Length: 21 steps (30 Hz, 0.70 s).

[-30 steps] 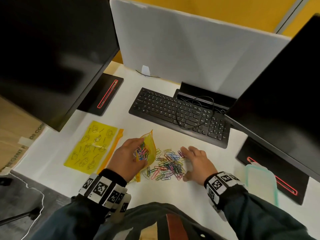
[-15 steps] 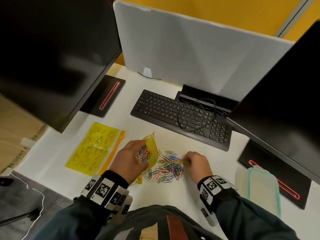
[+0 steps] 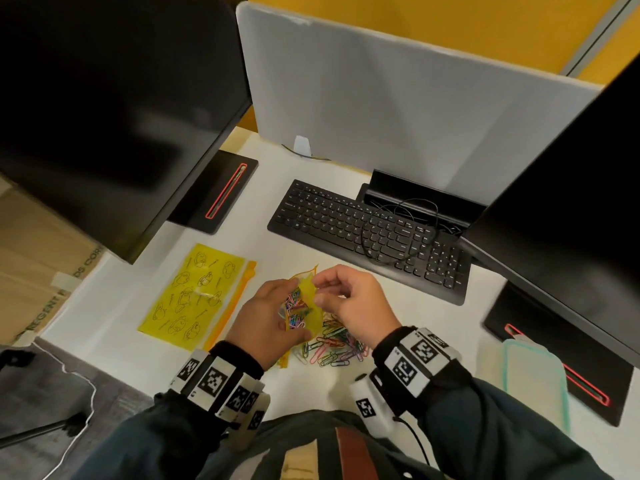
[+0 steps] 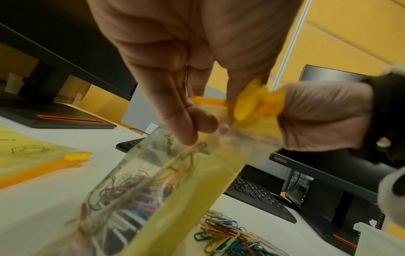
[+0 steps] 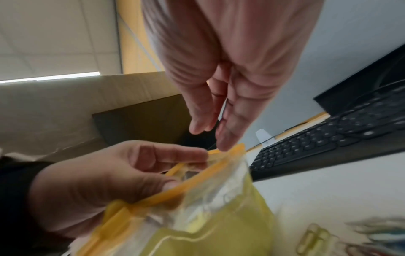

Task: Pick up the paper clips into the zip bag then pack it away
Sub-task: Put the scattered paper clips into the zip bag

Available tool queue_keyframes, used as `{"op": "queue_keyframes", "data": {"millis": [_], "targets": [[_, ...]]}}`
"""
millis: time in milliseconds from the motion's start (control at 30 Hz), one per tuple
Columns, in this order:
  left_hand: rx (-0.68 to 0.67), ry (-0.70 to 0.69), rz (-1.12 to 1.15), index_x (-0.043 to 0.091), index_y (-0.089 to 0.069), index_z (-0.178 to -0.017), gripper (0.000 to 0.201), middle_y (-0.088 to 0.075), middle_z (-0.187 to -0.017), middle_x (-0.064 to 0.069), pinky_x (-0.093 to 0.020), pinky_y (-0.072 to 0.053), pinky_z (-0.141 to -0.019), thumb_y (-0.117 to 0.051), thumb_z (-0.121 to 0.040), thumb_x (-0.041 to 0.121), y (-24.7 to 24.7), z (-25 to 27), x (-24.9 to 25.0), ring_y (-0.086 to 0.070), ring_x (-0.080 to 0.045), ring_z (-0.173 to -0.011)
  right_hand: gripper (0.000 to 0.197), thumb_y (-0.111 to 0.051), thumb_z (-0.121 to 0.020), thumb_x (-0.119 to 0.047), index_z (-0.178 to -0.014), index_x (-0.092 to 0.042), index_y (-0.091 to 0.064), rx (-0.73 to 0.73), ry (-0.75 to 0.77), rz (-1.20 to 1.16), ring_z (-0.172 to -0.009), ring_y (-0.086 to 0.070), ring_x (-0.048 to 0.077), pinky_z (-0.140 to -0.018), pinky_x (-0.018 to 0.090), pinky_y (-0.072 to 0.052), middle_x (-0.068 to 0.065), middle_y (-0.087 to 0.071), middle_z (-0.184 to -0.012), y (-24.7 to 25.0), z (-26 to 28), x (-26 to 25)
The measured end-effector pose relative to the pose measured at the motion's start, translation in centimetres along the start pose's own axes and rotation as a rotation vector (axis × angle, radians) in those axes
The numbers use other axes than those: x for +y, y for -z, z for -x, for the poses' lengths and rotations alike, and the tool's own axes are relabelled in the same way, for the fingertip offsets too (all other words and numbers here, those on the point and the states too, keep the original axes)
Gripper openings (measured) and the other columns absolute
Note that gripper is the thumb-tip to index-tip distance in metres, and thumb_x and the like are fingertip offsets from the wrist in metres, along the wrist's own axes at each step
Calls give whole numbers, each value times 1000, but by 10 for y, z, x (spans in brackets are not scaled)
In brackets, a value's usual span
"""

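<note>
Both hands at the mouth of a thin, see-through yellow zip bag [image 3: 304,306] above the white worktop [image 3: 263,209].

The crinkly bag with its orange zip strip stood raised, coloured wire clips showing inside. The left hand [image 3: 266,317] pinched its rim between thumb and fingers. The right hand [image 3: 353,299], fingers bunched and pointing down, hung at the opening; whether it pinched anything, I could not tell. Loose paper clips [image 3: 332,344] lay heaped beneath, near the worktop's front edge.
</note>
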<state>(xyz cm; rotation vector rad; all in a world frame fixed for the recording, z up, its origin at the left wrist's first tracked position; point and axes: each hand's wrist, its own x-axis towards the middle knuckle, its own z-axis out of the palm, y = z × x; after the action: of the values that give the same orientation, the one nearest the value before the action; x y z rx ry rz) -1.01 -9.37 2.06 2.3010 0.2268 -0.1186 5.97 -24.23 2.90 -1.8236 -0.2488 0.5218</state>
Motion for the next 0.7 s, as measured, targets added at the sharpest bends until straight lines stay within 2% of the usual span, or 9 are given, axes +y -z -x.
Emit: {"op": "queue_keyframes", "data": {"millis": [67,133,200,233,300,367,500,567,700], "targets": [[4,7,4,22,-43,-131,81,-46,-129,3,-3,-36,-58,-81,-60,23,0,0,-1,-49,-6,-52,31,-68,-76,-3,-82,-33,-64,120,-36,89,-81,-61,12,-82,37,-54,-7,-66,-88,15,0,13],[-4,11,7,22,-43,-131,81,-45,-130,3,-11,-39,-63,-81,-61,23,-1,0,-1,-50,-10,-52,33,-72,-76,-11,-103,-28,-63,137,-123,336,-98,-58,15,-93,35,-49,-2,-63,-110,35,5,33],[-10,1,13,21,-43,-131,81,-46,-129,2,-11,-39,-62,-81,-61,22,-2,-1,0,-49,-10,-51,72,-80,-67,-27,-131,-23,-46,-48,-249,617,-121,-45,21,-104,36,-40,3,-46,-136,46,15,55],[-12,-4,16,21,-43,-131,81,-47,-128,2,-9,-38,-62,-82,-61,21,-3,-2,0,-48,-9,-50,90,-82,-63,-33,-139,-23,-35,-142,-286,721,-129,-37,23,-108,38,-37,5,-37,-143,47,20,64],[-14,-7,15,20,-43,-131,81,-47,-127,3,-7,-37,-60,-82,-60,21,-4,-3,0,-47,-8,-50,100,-82,-61,-36,-143,-25,-25,-211,-270,856,-132,-29,24,-108,40,-36,3,-30,-147,41,25,76],[-16,-5,9,20,-43,-131,81,-47,-126,4,-6,-36,-59,-82,-61,21,-4,-3,0,-47,-8,-50,89,-77,-68,-32,-142,-25,-28,-183,-190,933,-127,-34,24,-102,38,-41,2,-36,-139,33,24,83],[-19,-7,-18,21,-42,-132,81,-46,-126,4,-3,-34,-59,-81,-62,23,-3,-2,1,-46,-3,-52,37,-54,-86,-15,-123,-15,-54,-90,-80,937,-110,-51,27,-89,37,-48,6,-53,-117,24,15,84],[-16,-5,-19,21,-42,-132,81,-46,-128,3,-2,-33,-60,-81,-61,23,-2,-2,0,-47,-2,-53,29,-49,-87,-8,-114,-11,-59,-81,-82,949,-104,-55,29,-86,36,-49,8,-57,-112,24,12,83],[-20,2,-9,22,-42,-132,81,-45,-129,4,-2,-33,-59,-81,-61,23,-3,-2,-1,-50,-7,-52,27,-52,-80,0,-103,-8,-65,-57,-121,872,-91,-62,31,-82,34,-51,12,-63,-101,31,12,81]]}}
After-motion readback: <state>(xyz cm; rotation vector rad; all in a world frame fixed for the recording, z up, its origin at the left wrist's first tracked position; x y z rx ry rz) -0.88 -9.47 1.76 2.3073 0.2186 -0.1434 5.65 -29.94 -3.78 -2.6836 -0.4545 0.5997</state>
